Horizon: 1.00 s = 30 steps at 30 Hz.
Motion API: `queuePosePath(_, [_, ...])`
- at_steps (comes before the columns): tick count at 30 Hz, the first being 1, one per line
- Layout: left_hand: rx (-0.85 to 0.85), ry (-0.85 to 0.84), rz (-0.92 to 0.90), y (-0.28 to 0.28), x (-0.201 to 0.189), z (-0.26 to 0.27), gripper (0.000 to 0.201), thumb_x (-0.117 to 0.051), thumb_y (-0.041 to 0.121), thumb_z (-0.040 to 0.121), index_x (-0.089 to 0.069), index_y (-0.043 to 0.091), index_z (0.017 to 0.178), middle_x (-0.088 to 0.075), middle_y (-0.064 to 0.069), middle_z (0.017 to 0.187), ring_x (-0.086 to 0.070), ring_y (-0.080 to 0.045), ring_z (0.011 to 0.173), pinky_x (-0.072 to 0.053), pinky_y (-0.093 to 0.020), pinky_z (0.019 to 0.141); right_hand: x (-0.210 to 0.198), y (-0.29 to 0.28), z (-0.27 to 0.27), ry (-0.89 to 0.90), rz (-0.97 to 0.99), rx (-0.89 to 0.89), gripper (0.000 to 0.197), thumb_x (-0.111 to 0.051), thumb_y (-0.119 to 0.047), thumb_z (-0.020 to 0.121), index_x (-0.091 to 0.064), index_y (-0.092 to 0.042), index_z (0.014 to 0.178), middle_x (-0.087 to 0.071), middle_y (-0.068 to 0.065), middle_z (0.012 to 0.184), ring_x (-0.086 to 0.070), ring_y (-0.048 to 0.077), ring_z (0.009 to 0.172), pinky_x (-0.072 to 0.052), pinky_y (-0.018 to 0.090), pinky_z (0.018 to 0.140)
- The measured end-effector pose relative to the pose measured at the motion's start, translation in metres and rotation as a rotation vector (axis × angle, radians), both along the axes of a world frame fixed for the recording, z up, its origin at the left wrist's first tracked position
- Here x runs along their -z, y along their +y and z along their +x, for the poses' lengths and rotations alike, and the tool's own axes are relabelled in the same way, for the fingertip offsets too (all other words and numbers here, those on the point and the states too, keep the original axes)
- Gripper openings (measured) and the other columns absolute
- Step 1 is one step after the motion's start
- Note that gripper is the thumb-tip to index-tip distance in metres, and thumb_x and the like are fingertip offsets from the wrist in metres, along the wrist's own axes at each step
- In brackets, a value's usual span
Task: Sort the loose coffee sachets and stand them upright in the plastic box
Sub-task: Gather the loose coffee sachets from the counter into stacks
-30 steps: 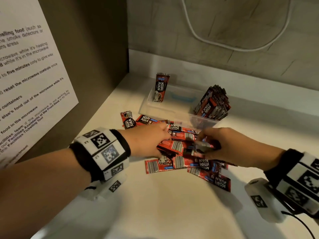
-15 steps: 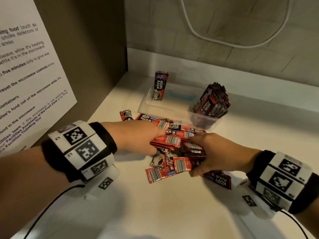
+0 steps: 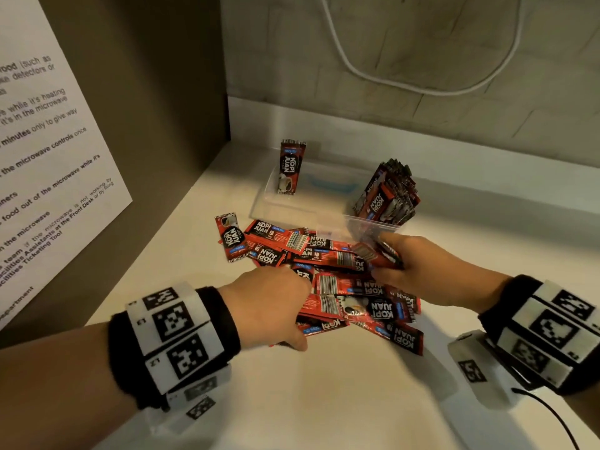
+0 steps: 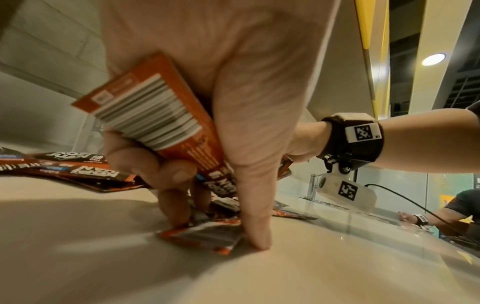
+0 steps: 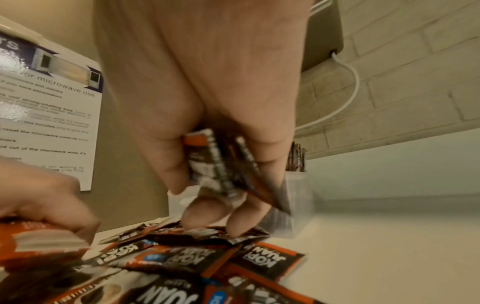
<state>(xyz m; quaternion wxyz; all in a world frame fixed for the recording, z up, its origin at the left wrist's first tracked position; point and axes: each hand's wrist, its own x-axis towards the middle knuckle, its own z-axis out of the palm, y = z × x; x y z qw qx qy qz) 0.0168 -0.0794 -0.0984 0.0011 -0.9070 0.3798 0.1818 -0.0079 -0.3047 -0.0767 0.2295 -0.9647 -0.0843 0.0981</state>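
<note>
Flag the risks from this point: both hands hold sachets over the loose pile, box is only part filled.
1. The left hand grips a sachet while its fingertips press another on the counter; the held one may slip.
2. The right hand grips a few sachets beside the plastic box; it could knock the leaning bundle.
3. The single upright sachet stands unsupported and may topple.
</note>
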Motion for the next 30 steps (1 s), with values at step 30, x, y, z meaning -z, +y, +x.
queuePosePath(30, [-0.561, 0.793, -0.956, 0.016, -0.046, 0.044, 0.032, -0.046, 0.027, 0.099, -0.037, 0.042, 0.126, -0.067, -0.001, 0.107, -0.067, -0.011, 0.084, -0.052, -0.028, 0.071, 0.004, 0.028, 0.01, -0.236, 0.361, 0.234, 0.011, -0.055, -0.018, 0.094, -0.062, -0.014, 0.102, -0.066, 0.001, 0.08, -0.062, 0.011, 0.063, -0.053, 0.021, 0.058])
